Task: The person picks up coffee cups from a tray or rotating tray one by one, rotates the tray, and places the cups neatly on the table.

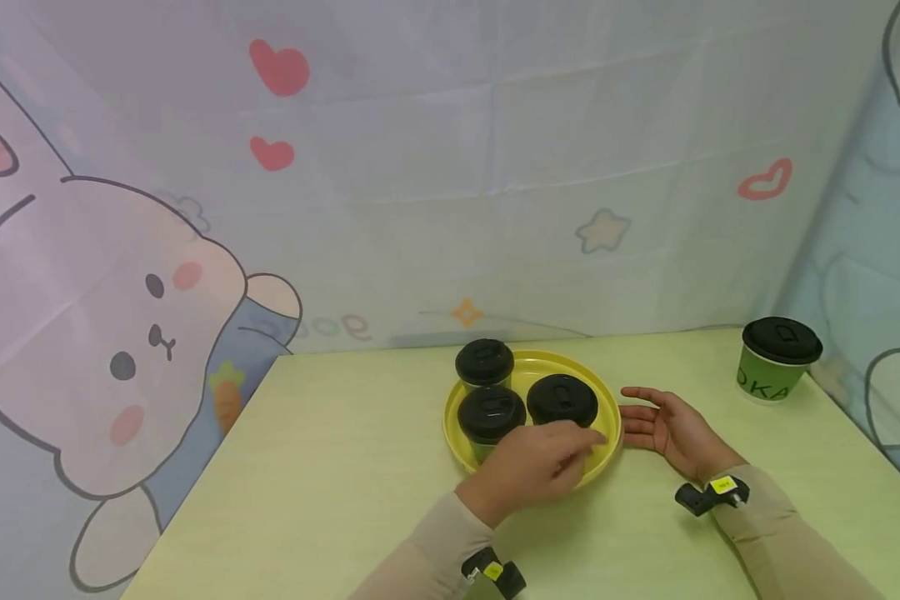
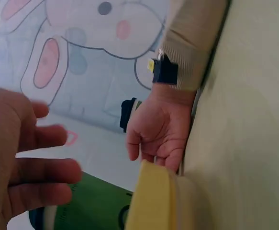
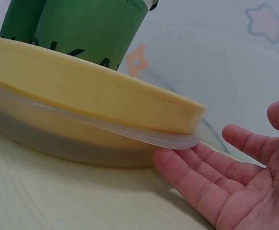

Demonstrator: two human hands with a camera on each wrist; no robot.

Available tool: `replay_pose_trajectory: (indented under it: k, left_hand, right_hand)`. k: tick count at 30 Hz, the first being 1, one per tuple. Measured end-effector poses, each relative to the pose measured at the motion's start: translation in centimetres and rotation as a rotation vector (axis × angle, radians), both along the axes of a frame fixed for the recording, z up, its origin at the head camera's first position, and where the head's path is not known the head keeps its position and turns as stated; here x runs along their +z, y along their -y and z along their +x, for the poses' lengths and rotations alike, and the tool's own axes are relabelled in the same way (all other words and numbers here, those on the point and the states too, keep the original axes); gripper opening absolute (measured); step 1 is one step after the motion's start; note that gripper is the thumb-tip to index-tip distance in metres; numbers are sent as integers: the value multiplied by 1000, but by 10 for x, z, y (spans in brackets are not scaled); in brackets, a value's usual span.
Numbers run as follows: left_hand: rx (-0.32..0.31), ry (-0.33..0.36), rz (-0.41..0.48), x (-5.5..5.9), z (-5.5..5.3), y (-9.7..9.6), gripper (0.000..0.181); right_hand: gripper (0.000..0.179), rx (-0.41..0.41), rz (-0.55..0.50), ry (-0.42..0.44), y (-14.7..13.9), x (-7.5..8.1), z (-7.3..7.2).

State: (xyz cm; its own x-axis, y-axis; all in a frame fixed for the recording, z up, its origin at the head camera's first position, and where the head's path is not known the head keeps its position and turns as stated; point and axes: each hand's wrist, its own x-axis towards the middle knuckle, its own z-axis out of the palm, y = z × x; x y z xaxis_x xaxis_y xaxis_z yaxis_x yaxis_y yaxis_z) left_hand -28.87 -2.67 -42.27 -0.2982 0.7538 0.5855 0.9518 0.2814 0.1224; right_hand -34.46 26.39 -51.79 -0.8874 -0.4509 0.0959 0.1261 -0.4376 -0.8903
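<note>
As the tray [image 1: 523, 379] seemingly groups three cups [image 1: 562, 400], we flank it.
Our right hand [image 1: 677, 433], fingers extended, touches its rim, perhaps steadying it; our loose left hand [image 1: 534, 468] grips nothing.

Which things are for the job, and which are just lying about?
Probably the job:
yellow tray
three lidded cups on it
left hand, near the cups
right hand, at the tray's edge

Probably just about:
green cup standing apart, though it looks similar
bunny backdrop

Head view: left hand [image 1: 536, 462] conceals part of yellow tray [image 1: 525, 373]. Right wrist view: top edge crops green cups [image 3: 89, 33]; right edge crops right hand [image 3: 251, 194].
</note>
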Motion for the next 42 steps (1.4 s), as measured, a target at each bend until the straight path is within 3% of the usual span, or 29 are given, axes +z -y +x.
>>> replay_pose_trajectory:
  k: [3, 6, 10, 15, 22, 33, 42]
  left_hand:
    - [8, -65, -88, 3, 5, 0, 24]
    - [67, -64, -196, 4, 8, -1, 23]
    - [150, 17, -376, 2, 9, -5, 28]
    - [178, 158, -515, -5, 6, -8, 40]
    - [141, 248, -530, -5, 7, -7, 40]
    - [139, 344, -534, -3, 6, -6, 39]
    - [195, 395, -545, 1, 7, 0, 41]
  right_hand:
    - [44, 0, 3, -3, 0, 0, 0]
    - [43, -1, -3, 0, -1, -1, -1]
    - [43, 3, -10, 7, -1, -1, -1]
    - [43, 0, -5, 5, 0, 0, -1]
    - [43, -4, 0, 7, 0, 0, -2]
    - [42, -12, 9, 9, 0, 0, -1]
    - [42, -10, -2, 18, 1, 2, 0]
